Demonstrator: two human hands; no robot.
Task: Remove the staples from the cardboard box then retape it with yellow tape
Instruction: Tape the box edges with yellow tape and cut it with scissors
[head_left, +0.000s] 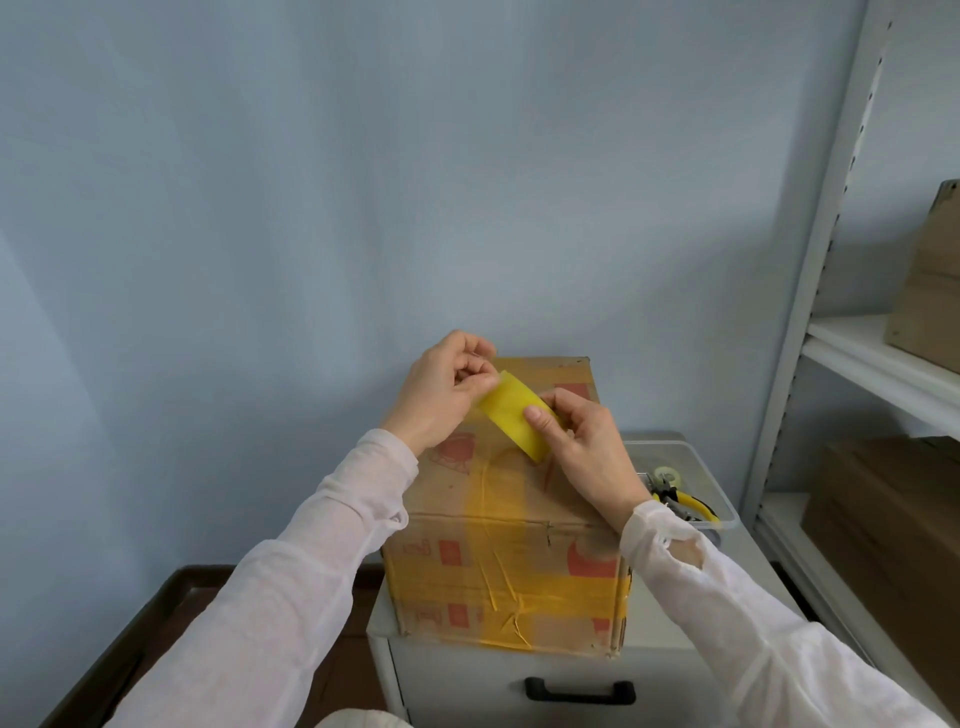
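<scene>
Above the cardboard box: one yellow tape strip. Fingers of our left hand pinch its 10 o'clock end, fingers of our right hand its 4 o'clock end, holding it taut, we judge, for laying.

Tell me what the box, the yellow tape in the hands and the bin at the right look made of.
The cardboard box looks like brown matt cardboard: creased edges, red print. The yellow tape is likely thin plastic film, glossy and half see-through; the box shows through stuck strips. The bin seems clear hard plastic: tools show through its wall.
</scene>
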